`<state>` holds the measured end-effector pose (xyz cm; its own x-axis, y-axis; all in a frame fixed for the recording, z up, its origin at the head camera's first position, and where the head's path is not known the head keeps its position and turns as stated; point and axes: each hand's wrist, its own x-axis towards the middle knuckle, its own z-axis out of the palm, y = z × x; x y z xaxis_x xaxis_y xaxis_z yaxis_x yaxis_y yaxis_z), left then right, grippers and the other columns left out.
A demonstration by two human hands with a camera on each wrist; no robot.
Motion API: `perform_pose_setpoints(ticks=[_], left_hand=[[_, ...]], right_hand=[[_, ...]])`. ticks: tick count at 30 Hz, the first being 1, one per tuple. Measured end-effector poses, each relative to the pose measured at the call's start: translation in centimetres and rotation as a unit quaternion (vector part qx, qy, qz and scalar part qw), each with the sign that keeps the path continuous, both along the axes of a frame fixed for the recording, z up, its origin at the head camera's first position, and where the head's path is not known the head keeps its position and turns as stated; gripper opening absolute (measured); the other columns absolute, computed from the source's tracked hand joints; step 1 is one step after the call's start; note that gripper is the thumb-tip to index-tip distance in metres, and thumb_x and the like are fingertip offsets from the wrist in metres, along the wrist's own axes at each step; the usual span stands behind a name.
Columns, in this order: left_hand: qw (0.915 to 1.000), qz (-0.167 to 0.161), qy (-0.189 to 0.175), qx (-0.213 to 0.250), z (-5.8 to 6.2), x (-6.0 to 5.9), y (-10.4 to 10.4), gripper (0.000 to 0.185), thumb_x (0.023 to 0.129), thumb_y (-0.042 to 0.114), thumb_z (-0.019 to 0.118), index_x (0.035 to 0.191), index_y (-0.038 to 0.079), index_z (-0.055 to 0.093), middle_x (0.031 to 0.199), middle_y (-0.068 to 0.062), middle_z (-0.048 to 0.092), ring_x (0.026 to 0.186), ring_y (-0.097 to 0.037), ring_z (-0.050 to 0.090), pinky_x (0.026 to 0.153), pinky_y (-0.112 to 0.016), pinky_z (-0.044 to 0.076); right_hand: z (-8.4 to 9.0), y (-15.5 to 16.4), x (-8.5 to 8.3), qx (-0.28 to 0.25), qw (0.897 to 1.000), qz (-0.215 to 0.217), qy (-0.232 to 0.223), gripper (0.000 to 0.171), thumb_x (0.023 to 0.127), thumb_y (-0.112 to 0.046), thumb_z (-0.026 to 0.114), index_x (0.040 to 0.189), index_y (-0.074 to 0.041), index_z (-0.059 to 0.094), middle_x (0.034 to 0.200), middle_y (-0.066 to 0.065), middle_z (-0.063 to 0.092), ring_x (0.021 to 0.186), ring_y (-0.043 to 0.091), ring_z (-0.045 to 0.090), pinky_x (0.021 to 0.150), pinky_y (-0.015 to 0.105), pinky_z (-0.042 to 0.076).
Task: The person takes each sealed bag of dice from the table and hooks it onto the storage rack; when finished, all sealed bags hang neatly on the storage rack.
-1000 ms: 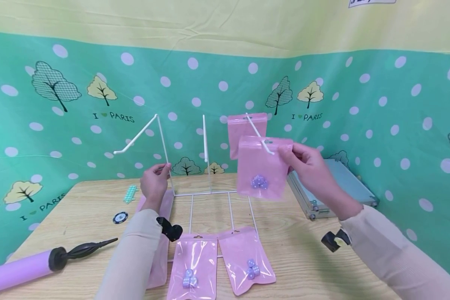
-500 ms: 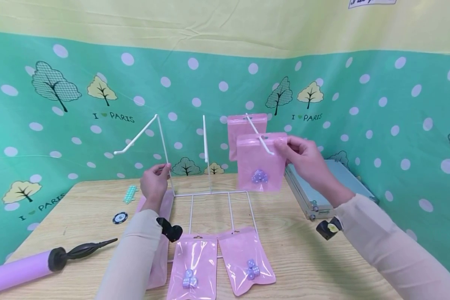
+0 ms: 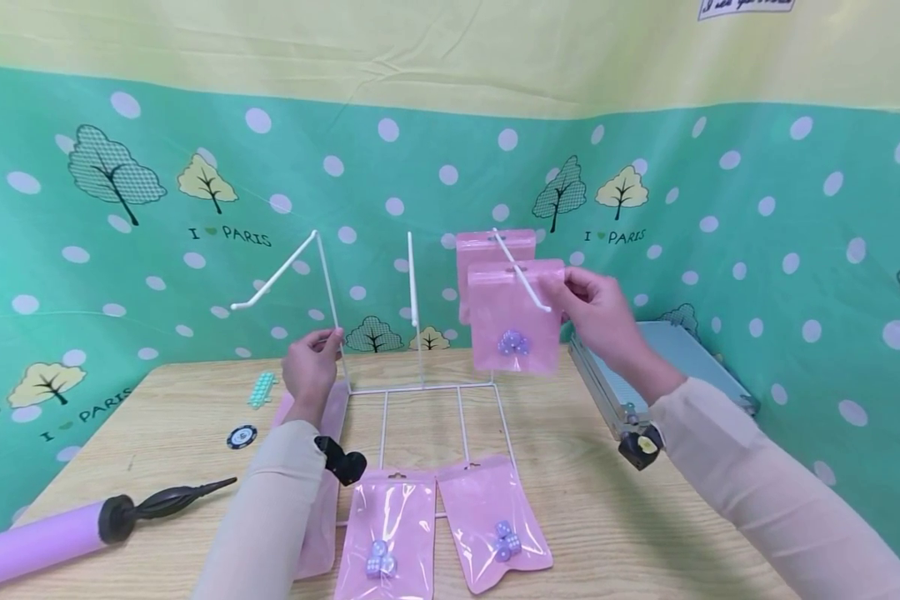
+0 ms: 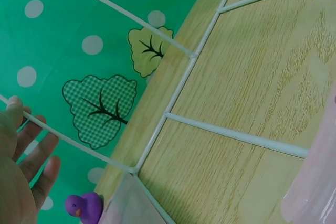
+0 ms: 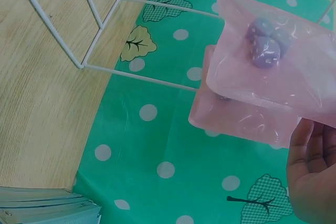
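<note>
A white wire rack (image 3: 418, 388) stands on the wooden table with three slanted hooks. My left hand (image 3: 317, 348) grips its left upright wire (image 4: 94, 151). My right hand (image 3: 573, 292) pinches the top right corner of a pink bag (image 3: 515, 327) holding purple dice (image 5: 264, 46). The bag hangs on the right hook (image 3: 522, 279), just in front of a second pink bag (image 3: 486, 246) further up that hook. Two more pink bags with dice (image 3: 390, 533) (image 3: 495, 521) lie flat on the rack's base near me.
A purple pump (image 3: 41, 543) lies at the front left, with a poker chip (image 3: 241, 435) and a green strip (image 3: 261, 388) behind it. A metal case (image 3: 682, 358) sits at the right. A small purple duck (image 4: 84, 206) stands by the rack's corner.
My right hand has moved the held bag up and back along the right hook, closer to the bag behind it. My left hand has stayed on the upright wire.
</note>
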<state>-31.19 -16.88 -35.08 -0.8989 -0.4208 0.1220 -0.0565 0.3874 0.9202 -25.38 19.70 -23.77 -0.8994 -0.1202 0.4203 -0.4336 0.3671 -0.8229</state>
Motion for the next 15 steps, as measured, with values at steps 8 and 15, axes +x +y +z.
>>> perform_pose_setpoints(ticks=[8,15], left_hand=[[1.0,0.004,0.003,-0.003,0.0,-0.1,0.1,0.038,0.104,0.038,0.059,0.129,0.01,0.068,0.12,-0.015,0.072,0.109,-0.031,0.071,0.094,-0.045,0.053],[1.0,0.006,0.005,-0.001,0.0,-0.1,0.1,0.039,0.104,0.039,0.059,0.128,0.01,0.068,0.12,-0.014,0.072,0.109,-0.031,0.07,0.097,-0.046,0.05]], right_hand=[[0.1,-0.5,-1.2,0.004,1.0,-0.011,-0.014,0.039,0.104,-0.037,0.06,0.112,0.0,0.067,0.09,0.006,0.065,0.081,0.017,0.06,0.071,0.023,0.055],[0.1,-0.9,-2.4,0.008,0.999,-0.033,-0.02,0.04,0.103,-0.041,0.06,0.106,-0.002,0.067,0.089,0.011,0.061,0.081,0.019,0.055,0.068,0.021,0.051]])
